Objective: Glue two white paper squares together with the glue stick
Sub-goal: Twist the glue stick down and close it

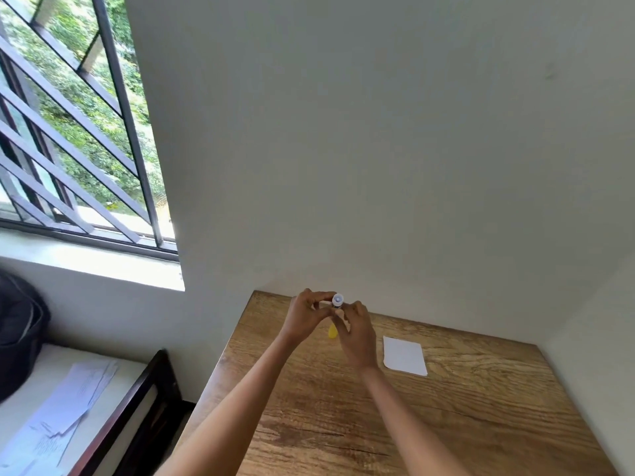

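Observation:
Both hands are raised over the far left part of the wooden table (446, 424). Between them is the glue stick (337, 300), its white round end turned toward me. My left hand (305, 316) pinches its upper part and my right hand (357, 334) grips its lower body. A small yellow piece (332, 332), perhaps the cap, shows below the hands; whether it lies on the table or is held I cannot tell. White paper (404, 355) lies flat on the table to the right of my right hand, and looks like one stack.
A pale wall stands right behind the table. At the left are a barred window (79, 132), a dark-framed bed (137, 407) with loose printed sheets (65, 407) and a dark bag (17, 331).

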Action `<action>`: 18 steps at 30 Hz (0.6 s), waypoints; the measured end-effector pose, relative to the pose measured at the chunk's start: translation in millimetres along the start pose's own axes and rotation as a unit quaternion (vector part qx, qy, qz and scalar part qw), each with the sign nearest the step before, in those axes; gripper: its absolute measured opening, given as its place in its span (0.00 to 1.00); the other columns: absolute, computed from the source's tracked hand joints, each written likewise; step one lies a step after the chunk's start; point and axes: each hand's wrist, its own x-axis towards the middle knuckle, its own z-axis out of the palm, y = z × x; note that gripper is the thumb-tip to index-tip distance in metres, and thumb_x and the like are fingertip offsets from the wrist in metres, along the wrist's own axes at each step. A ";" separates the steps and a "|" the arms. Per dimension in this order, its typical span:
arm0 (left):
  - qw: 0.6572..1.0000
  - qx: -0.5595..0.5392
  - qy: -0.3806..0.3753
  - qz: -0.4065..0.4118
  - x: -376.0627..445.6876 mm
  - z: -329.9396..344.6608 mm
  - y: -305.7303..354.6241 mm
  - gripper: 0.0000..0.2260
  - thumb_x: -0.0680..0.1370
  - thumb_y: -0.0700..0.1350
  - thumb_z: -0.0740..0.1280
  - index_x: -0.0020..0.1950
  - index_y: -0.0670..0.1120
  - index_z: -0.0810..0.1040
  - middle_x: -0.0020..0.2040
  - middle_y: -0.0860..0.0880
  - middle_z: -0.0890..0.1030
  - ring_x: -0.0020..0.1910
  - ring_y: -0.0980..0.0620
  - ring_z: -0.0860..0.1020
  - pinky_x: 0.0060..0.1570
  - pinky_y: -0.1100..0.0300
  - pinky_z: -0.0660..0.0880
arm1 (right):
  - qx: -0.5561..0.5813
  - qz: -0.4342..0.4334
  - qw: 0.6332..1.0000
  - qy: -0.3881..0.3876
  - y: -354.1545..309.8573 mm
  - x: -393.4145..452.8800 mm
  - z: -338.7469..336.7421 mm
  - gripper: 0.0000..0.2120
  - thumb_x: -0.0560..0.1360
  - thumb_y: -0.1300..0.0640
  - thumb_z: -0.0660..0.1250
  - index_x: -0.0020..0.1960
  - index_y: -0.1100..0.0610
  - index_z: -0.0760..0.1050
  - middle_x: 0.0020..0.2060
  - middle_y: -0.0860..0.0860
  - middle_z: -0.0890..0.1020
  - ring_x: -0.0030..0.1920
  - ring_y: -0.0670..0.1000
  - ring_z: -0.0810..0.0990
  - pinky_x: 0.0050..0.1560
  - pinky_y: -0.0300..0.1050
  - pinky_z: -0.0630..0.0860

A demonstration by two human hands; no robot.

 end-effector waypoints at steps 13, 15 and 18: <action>0.999 -0.042 0.000 -0.002 16.7 -5.8 -23.1 0.13 0.70 0.41 0.74 0.46 0.60 0.82 0.37 0.64 0.82 0.37 0.60 0.69 0.39 0.69 0.65 | 0.005 0.007 1.000 -0.029 8.6 7.1 28.2 0.07 0.77 0.55 0.63 0.54 0.56 0.75 0.43 0.44 0.71 0.44 0.47 0.72 0.35 0.31 0.63; 0.999 -0.042 0.001 -0.007 16.1 -2.6 -24.4 0.12 0.70 0.41 0.74 0.47 0.57 0.83 0.39 0.62 0.82 0.37 0.60 0.69 0.39 0.69 0.65 | -0.014 0.032 0.999 -0.004 7.6 6.1 30.3 0.05 0.76 0.56 0.65 0.50 0.56 0.75 0.40 0.44 0.71 0.42 0.48 0.71 0.33 0.30 0.60; 0.999 -0.047 0.008 -0.019 14.9 1.6 -27.7 0.14 0.70 0.41 0.74 0.45 0.61 0.82 0.38 0.61 0.82 0.36 0.61 0.69 0.38 0.70 0.65 | -0.031 0.075 0.997 0.017 4.9 5.7 34.1 0.07 0.74 0.53 0.68 0.47 0.56 0.74 0.39 0.45 0.71 0.40 0.46 0.69 0.31 0.32 0.59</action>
